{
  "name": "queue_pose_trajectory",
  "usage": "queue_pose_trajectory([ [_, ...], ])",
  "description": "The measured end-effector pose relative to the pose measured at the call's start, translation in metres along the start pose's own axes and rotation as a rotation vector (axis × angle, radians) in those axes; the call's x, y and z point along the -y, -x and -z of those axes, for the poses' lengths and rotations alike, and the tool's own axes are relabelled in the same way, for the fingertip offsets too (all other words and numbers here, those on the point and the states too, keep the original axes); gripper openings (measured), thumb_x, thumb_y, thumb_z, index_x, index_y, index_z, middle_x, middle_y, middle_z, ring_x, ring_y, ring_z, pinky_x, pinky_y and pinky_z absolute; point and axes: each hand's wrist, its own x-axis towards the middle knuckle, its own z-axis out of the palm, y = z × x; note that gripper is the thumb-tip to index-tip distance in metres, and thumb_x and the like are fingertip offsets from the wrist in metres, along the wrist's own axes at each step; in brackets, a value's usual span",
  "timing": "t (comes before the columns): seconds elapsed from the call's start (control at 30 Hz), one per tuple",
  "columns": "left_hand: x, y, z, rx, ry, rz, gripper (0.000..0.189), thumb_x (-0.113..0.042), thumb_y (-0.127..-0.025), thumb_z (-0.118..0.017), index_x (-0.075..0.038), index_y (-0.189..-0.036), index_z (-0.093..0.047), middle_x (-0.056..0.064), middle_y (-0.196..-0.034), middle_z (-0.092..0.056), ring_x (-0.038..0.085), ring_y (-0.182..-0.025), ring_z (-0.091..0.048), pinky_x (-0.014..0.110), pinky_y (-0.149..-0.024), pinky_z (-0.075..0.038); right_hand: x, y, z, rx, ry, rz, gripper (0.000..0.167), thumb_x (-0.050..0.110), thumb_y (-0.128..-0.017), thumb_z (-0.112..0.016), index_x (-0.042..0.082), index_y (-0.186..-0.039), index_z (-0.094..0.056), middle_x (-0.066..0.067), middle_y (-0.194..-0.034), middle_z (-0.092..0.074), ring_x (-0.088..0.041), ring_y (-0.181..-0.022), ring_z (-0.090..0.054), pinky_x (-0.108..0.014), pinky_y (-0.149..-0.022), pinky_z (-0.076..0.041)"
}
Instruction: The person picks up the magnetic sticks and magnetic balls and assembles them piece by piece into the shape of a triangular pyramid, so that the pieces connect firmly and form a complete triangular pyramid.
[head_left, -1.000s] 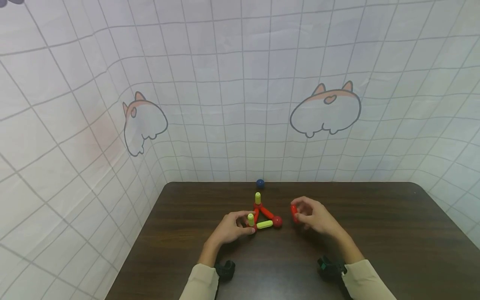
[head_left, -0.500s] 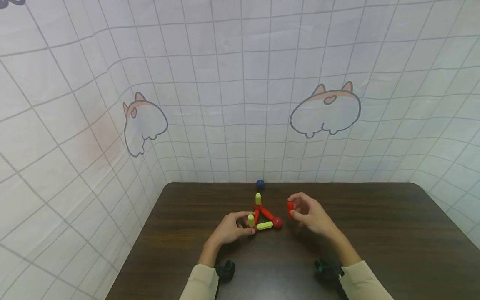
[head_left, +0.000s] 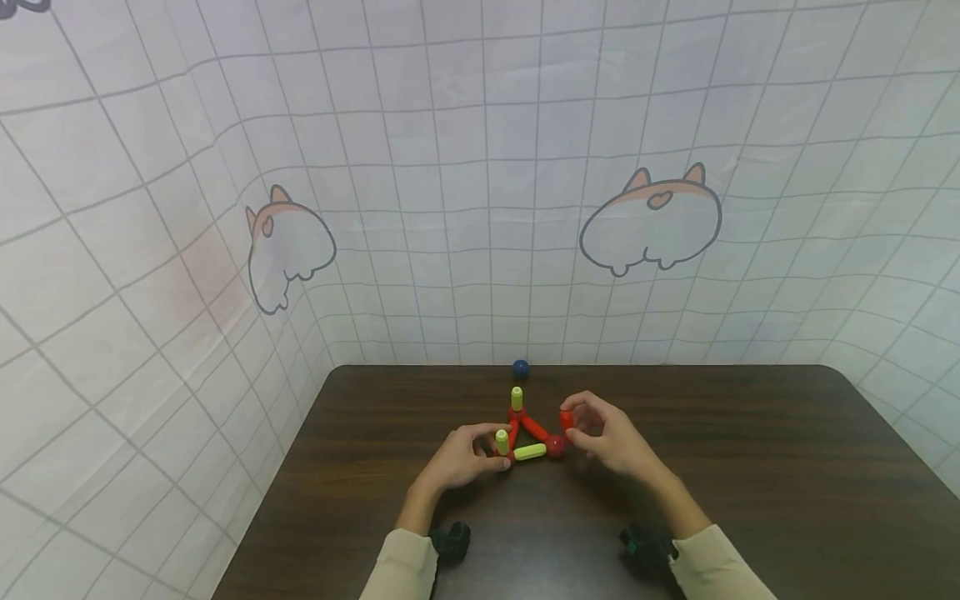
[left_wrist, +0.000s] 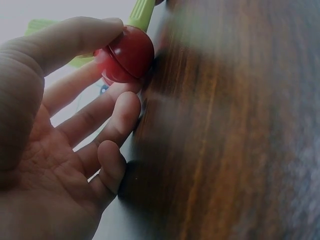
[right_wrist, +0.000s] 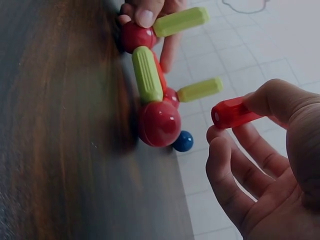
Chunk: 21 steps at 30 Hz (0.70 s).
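My left hand (head_left: pixel 460 457) pinches a red ball (left_wrist: pixel 127 54) at the near left corner of a triangle of rods and balls on the table. One yellow-green rod (head_left: pixel 530 451) and two red rods, one of them the far-right red rod (head_left: pixel 535 428), make its sides. Upright yellow-green rods stand on the left ball and on the far ball (head_left: pixel 517 413). The right corner ball (right_wrist: pixel 160 124) has no upright rod. My right hand (head_left: pixel 611 435) pinches a loose red rod (right_wrist: pixel 235 112) between thumb and fingers, held upright above and just right of that ball.
A blue ball (head_left: pixel 521 367) lies at the far edge of the dark wooden table (head_left: pixel 750 467). Behind hangs a white gridded curtain (head_left: pixel 465 208) with cartoon animal prints. Both wrists wear black camera bands, such as the left wristband (head_left: pixel 453 542).
My right hand has moved left with the red rod, turning it upright and bringing it close to the right corner ball. My left hand has stayed on its ball.
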Motion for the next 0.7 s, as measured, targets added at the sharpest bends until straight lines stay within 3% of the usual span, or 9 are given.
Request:
queue_pose_trajectory([
  [0.2, 0.0, 0.001, 0.001, 0.013, 0.007, -0.008, 0.053, -0.028, -0.087, -0.082, -0.019, -0.137, -0.066, -0.001, -0.095, -0.068, 0.01, -0.062, -0.055, 0.026, -0.057, -0.046, -0.002, 0.0, -0.007, 0.0, -0.001, 0.008, 0.032, 0.006, -0.093, -0.072, 0.016, -0.12, -0.059, -0.011, -0.103, -0.067, -0.014, -0.083, -0.063, -0.031, -0.056, -0.057],
  [0.43, -0.001, 0.001, 0.001, 0.028, 0.001, 0.006, 0.054, -0.028, -0.088, -0.082, -0.021, -0.139, -0.065, -0.003, -0.096, -0.068, 0.009, -0.061, -0.054, 0.025, -0.058, -0.046, -0.003, -0.001, -0.013, -0.012, 0.083, 0.081, 0.031, 0.007, -0.092, -0.074, 0.017, -0.118, -0.06, -0.006, -0.103, -0.071, -0.016, -0.091, -0.065, -0.031, -0.079, -0.052],
  [0.7, -0.002, 0.002, 0.001, 0.032, 0.005, 0.021, 0.053, -0.028, -0.088, -0.082, -0.022, -0.138, -0.065, -0.004, -0.096, -0.067, 0.01, -0.061, -0.053, 0.025, -0.057, -0.045, -0.005, 0.0, -0.018, -0.025, 0.104, 0.064, 0.032, 0.004, -0.091, -0.075, 0.017, -0.116, -0.06, -0.004, -0.102, -0.072, -0.016, -0.091, -0.065, -0.03, -0.078, -0.05],
])
